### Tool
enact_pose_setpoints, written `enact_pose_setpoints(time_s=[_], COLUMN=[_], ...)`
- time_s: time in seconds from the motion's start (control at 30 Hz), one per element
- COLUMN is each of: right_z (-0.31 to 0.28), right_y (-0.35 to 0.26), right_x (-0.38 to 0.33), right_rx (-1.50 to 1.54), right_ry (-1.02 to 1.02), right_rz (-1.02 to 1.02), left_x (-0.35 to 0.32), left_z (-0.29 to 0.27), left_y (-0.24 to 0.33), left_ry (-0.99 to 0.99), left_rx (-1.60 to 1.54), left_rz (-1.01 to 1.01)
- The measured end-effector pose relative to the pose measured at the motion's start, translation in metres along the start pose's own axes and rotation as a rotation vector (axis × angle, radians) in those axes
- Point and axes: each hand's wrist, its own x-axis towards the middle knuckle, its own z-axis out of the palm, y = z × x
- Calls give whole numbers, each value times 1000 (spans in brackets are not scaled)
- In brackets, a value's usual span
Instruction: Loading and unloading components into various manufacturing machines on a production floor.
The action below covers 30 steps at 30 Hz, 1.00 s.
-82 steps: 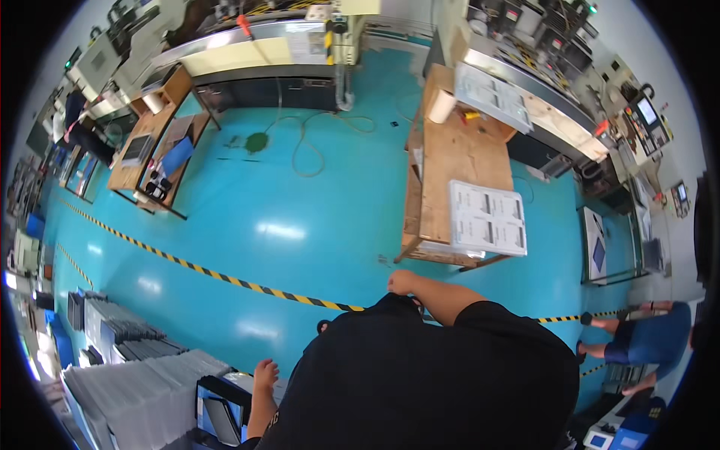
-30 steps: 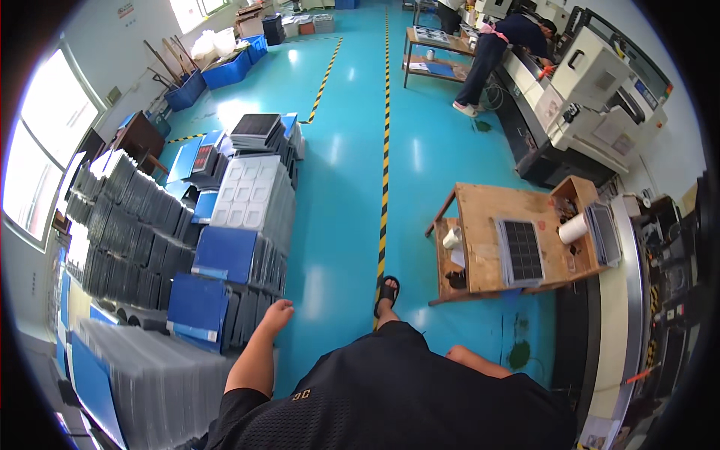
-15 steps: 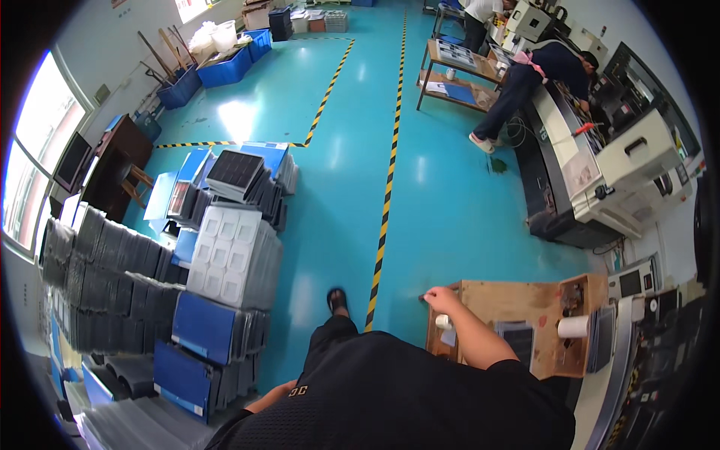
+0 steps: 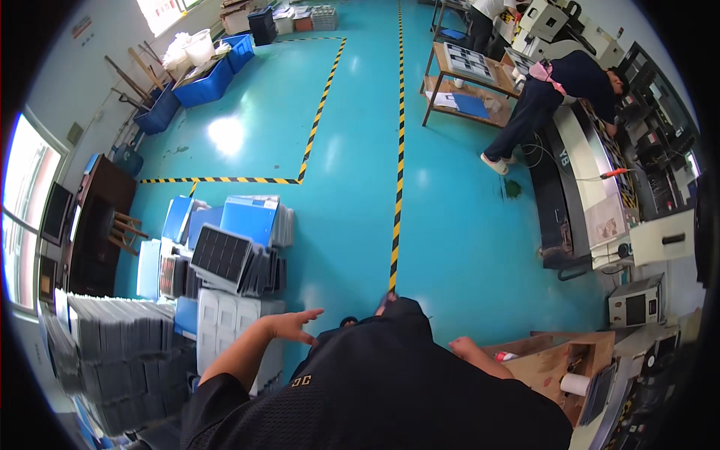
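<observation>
At the near left of the scene, just beside the left hand (image 4: pixel 289 325), stands a stack of white plastic trays (image 4: pixel 219 319); the top one shows rounded square pockets in rows, and its near part is covered by the forearm. The fingers of this hand are spread wide over the blue floor (image 4: pixel 337 247). The right hand (image 4: pixel 466 348) is lower at the near right, near the edge of a wooden table (image 4: pixel 544 367); its fingers seem bent inward, and I cannot tell whether they hold something. The table is brown and partly hidden by the black shirt (image 4: pixel 405 382), and it carries a white roll (image 4: pixel 576 385). Behind the white trays, a dark tray (image 4: pixel 222 253) with a pale grid lies tilted on its pile, and blue sheets (image 4: pixel 251 217) rise farther back. Tall grey stacks (image 4: pixel 124 337) crowd the left side. A yellow-and-black floor line (image 4: pixel 397 165) runs ahead, between the hands, toward the far end. At the far right, a co-worker in dark clothes (image 4: pixel 525 101) bends over a machine (image 4: pixel 577 165).
</observation>
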Motion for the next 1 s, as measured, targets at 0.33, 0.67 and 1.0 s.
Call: enact_pose_setpoints(time_s=[0.33,0.67,1.0], right_z=[-174,-364,-402], right_y=[-313,-740,-908], right_x=[160,267,363], right_rx=[-136,-27,-240], right_ry=[-77,184,-63], right_rz=[-247,-572,-412], left_x=[135,290,420], left_z=[-264,-526,-850], left_y=[197,271,344], left_ry=[-443,-429,-355], left_rx=[-408,-404,-257], left_rz=[372,311,291])
